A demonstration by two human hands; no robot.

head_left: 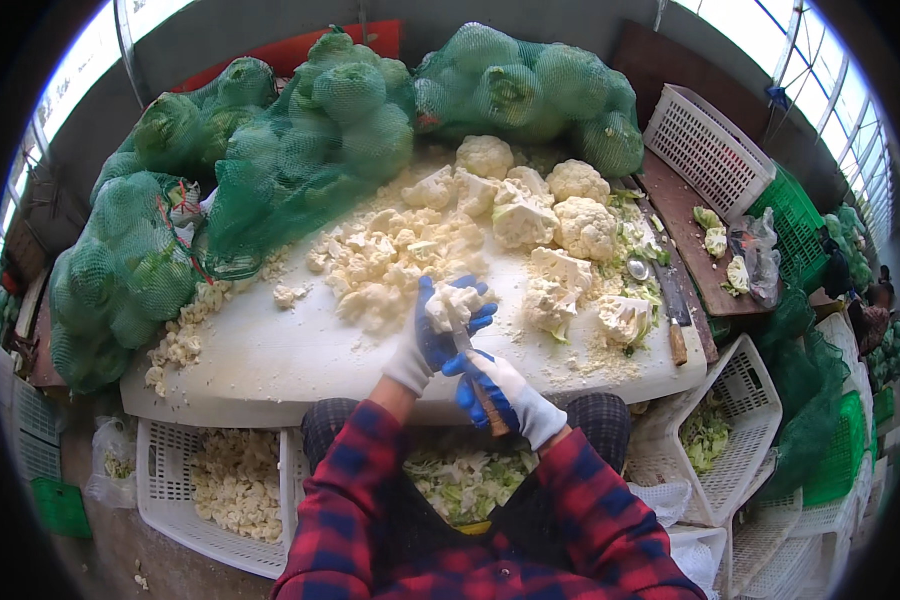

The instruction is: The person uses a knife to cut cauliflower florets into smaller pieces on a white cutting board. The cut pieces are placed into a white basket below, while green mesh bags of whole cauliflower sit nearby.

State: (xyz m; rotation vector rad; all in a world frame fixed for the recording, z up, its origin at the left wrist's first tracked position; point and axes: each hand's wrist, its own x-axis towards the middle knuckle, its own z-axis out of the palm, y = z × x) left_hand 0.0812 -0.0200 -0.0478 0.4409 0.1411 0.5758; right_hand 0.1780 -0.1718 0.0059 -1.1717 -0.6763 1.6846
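Observation:
In a blue-coated work glove, my left hand (436, 334) cups a cauliflower piece (450, 306) above the near part of the white tabletop (300, 352). My right hand (499, 394), gloved alike, grips a knife (461, 334) by its wooden handle, with the blade against the piece. Just beyond my hands lies a heap of cut florets (397, 255). Cauliflower chunks (559, 281) with exposed stems sit to the right. Behind them are whole cauliflower heads (583, 225).
Green mesh sacks (330, 135) of cauliflower line the far and left edges. A large wooden-handled knife (675, 311) lies at the right edge, near a metal spoon (637, 270). Below left stands a white crate (165, 480) of florets; leaf trimmings (469, 480) lie between my knees. Crates (735, 420) stand right.

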